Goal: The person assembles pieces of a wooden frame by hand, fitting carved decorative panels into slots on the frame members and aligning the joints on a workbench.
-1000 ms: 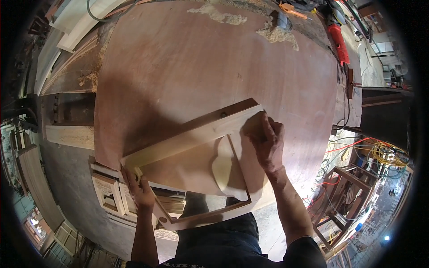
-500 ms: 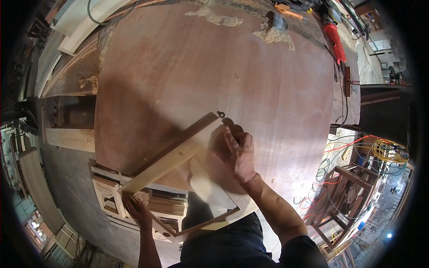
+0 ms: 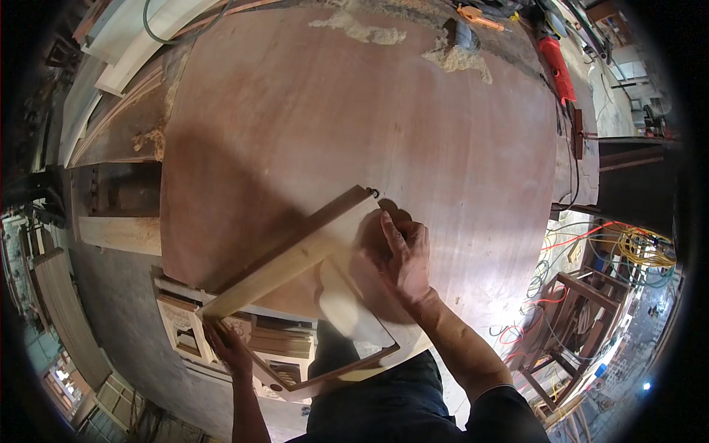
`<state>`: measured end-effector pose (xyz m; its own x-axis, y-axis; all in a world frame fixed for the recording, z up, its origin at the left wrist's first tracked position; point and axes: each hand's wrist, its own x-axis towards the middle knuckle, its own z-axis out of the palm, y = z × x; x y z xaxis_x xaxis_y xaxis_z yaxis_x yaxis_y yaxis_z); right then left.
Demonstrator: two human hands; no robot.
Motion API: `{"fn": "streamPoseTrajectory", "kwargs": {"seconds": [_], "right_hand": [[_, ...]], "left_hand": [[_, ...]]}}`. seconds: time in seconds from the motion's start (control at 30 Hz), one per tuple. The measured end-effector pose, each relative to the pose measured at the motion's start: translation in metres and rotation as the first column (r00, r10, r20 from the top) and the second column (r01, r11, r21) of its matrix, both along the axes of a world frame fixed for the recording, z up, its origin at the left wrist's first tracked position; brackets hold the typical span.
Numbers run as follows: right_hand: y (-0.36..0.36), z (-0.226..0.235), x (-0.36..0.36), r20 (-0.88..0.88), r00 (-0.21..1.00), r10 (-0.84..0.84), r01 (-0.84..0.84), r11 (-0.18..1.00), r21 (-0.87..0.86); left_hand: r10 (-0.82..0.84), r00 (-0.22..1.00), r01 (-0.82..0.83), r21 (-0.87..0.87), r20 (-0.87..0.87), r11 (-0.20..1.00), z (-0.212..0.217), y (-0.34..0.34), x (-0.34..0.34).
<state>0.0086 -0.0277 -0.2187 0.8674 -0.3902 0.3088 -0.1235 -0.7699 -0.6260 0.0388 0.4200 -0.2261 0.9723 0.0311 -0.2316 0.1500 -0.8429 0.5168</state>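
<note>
Wooden frame (image 3: 292, 262) has swung leftward; I see left hand (image 3: 230, 354) gripping one corner, can't tell if right hand (image 3: 408, 258) grips, and slack fingers could drop it.

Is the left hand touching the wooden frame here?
Touching. The head view shows the left hand gripping the wooden frame at its left corner.

A: Can you make out any lettering, label or number?
B: None that I can read, from the upper left of the frame to the lower right.
A: Any brand or sign?
B: None legible.
</note>
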Motion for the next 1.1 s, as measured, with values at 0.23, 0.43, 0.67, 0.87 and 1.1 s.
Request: {"fn": "streamPoseTrajectory", "kwargs": {"seconds": [0.23,0.43,0.67,0.87,1.1], "right_hand": [[0.011,-0.006,0.006,-0.109,0.983,-0.15,0.136,0.982,-0.129],[0.0,-0.009,0.04,-0.106,0.987,-0.119,0.097,0.976,-0.195],[-0.006,-0.012,0.089,-0.043,0.997,-0.06,0.052,0.985,-0.167],[0.001,-0.017,0.129,-0.021,0.997,0.079,-0.082,0.987,-0.137],[0.013,-0.024,0.172,-0.018,0.98,0.196,-0.197,0.978,-0.065]], "left_hand": [[0.041,0.999,-0.041,0.005,-0.008,0.999,-0.001,-0.001,0.002],[0.04,0.999,-0.04,-0.03,-0.002,0.999,-0.002,-0.009,0.007],[-0.618,0.722,0.642,0.033,0.311,0.766,0.023,-0.126,0.012],[-0.896,0.391,0.905,-0.263,0.208,0.334,0.036,-0.267,-0.034],[-0.99,0.135,0.965,0.225,0.031,0.138,-0.04,-0.277,-0.058]]}}
